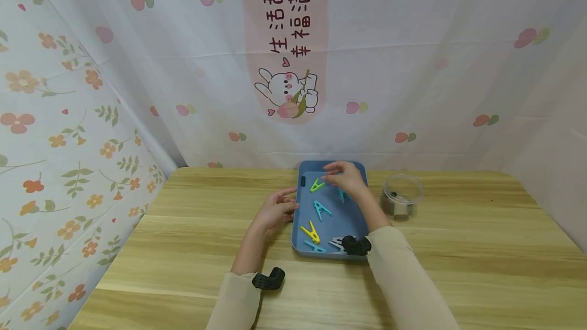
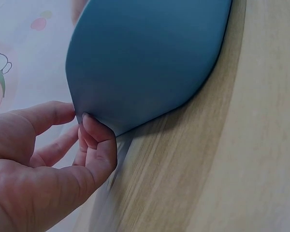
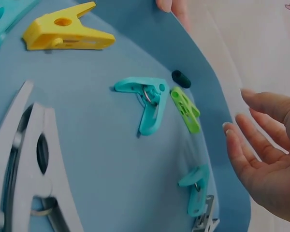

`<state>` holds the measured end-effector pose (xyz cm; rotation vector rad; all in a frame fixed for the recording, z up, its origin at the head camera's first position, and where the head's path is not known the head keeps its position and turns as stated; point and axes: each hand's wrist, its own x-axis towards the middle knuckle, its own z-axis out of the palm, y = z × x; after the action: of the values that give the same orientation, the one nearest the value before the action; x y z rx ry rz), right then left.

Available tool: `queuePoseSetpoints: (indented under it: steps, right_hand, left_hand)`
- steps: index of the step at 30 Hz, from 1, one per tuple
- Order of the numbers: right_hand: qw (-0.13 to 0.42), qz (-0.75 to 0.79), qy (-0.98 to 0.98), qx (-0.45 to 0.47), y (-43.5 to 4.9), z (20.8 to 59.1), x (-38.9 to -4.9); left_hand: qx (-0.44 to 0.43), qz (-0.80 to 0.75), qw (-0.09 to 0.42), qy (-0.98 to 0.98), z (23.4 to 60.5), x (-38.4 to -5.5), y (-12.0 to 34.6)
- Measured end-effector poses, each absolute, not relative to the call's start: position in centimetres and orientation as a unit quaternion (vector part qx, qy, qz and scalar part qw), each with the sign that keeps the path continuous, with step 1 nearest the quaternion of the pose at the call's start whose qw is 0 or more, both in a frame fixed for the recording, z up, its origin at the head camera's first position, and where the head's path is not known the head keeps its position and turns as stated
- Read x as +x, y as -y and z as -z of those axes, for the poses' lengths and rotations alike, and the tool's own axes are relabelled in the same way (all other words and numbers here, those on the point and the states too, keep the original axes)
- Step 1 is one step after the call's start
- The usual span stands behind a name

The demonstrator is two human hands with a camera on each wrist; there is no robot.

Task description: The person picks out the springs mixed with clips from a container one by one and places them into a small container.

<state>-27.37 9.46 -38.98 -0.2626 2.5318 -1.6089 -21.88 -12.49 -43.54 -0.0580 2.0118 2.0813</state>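
Note:
A blue rectangular tray (image 1: 337, 223) lies on the table with several plastic clothespins in it. My left hand (image 1: 276, 211) pinches the tray's left rim; in the left wrist view, fingers and thumb (image 2: 97, 145) meet at that edge. Over the tray's far end hovers my right hand (image 1: 346, 178), fingers apart and holding nothing. Nearest it are a lime green clothespin (image 1: 317, 185) and a teal clothespin (image 1: 342, 195), partly hidden. Another teal clothespin (image 1: 321, 210) lies mid-tray, with a yellow one (image 1: 311, 232) closer to the front.
A blue clothespin (image 1: 314, 246) and a grey one (image 1: 337, 243) lie at the tray's front. A small dark piece (image 1: 303, 181) is by its far left corner. Right of the tray stands a clear round tub (image 1: 401, 200) with things inside. A patterned curtain (image 1: 202, 90) hangs behind.

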Motion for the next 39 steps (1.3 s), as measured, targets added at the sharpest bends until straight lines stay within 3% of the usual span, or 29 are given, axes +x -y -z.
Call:
queuePoseSetpoints:
  steps: [39]
  right_hand:
    - [0.085, 0.52, -0.849, -0.034, -4.6, 42.1, -30.6]
  left_hand:
    - [-0.002, -0.72, 0.129, -0.682, 43.8, -21.9, 12.8]
